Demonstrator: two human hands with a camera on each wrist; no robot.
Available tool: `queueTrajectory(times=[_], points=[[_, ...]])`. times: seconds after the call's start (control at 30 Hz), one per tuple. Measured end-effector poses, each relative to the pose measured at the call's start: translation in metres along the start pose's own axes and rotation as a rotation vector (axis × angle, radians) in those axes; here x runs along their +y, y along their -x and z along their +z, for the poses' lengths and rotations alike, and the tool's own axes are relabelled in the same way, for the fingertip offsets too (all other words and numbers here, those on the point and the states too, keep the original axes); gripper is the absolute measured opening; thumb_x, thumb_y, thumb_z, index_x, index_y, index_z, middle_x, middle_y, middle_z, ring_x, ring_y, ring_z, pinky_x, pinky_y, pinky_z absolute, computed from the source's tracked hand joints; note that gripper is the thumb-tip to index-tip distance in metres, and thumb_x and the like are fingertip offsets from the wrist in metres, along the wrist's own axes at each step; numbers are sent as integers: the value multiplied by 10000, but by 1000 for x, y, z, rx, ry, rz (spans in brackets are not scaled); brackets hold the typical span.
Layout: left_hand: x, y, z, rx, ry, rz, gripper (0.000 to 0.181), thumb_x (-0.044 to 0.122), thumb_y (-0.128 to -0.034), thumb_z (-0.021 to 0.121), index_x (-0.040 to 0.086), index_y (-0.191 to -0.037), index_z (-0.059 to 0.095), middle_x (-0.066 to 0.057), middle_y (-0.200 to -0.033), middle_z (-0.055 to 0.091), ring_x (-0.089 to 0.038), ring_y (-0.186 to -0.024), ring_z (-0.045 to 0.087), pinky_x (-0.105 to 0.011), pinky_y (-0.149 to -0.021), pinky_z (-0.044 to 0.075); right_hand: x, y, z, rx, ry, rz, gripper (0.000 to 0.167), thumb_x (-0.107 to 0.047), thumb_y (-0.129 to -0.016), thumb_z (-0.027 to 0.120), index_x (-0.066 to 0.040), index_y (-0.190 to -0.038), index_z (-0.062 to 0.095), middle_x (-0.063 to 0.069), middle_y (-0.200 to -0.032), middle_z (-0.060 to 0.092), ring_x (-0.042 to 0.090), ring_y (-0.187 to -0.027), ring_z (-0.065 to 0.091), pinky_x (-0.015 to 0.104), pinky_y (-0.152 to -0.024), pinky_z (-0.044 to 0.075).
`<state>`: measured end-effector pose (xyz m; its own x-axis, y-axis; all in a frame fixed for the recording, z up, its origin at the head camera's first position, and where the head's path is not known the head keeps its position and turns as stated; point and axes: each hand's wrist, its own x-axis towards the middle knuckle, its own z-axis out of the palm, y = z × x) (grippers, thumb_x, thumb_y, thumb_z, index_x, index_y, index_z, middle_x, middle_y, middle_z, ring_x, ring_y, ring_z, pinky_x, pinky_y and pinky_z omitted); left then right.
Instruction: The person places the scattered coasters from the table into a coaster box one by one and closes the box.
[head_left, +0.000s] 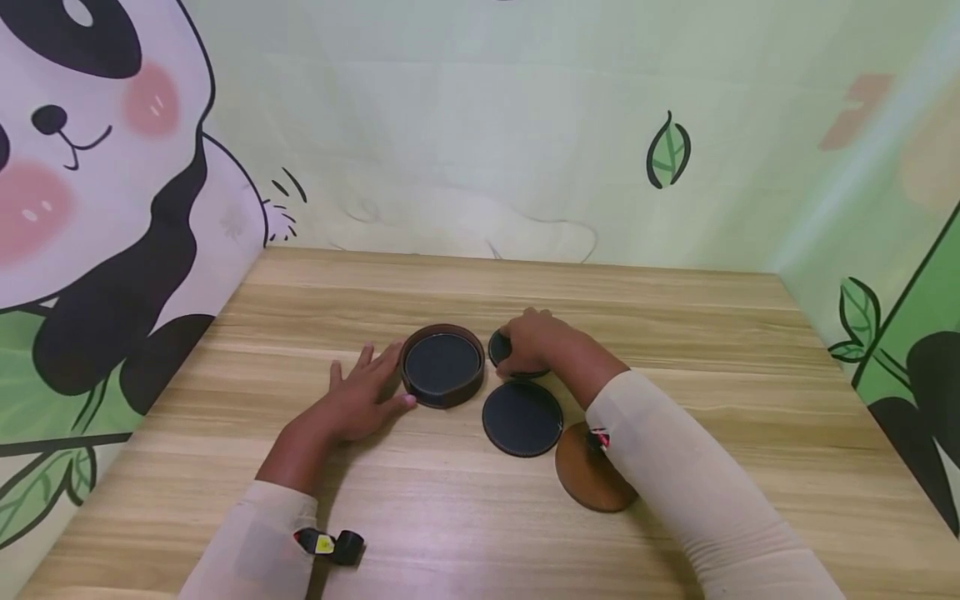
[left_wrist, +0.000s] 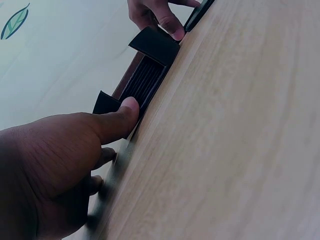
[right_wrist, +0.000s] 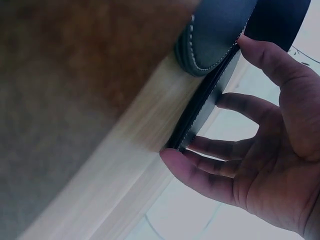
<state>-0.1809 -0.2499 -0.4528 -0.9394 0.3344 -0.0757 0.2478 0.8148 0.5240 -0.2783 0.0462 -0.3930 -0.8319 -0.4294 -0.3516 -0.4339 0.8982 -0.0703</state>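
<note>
A round dark coaster holder with a brown inner rim stands on the table, a black coaster lying in it. My left hand holds the holder at its left side, thumb at the front. Several stacked edges show through the front gap in the left wrist view. To the right, my right hand grips a black coaster by its rim, fingers spread around it. Nearer lies another black coaster, white stitching along its edge. A brown coaster lies partly under the right forearm.
The wood-grain table reaches back to a pale green printed wall. A panda picture covers the left side. Each wrist wears a small camera strap.
</note>
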Motion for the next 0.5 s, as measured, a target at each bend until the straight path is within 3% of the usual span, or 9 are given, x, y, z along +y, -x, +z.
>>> queueTrajectory(times=[0.5], points=[[6, 2, -3, 3, 3, 7, 872, 414, -1068, 645, 108, -1725, 161, -204, -1759, 206, -540, -1611, 30, -839, -1149, -102, 10, -2, -3, 0, -64, -8, 755, -505, -913, 759, -167, -1563, 578, 193, -1383, 607, 374, -1251, 530, 485, -1044, 499]])
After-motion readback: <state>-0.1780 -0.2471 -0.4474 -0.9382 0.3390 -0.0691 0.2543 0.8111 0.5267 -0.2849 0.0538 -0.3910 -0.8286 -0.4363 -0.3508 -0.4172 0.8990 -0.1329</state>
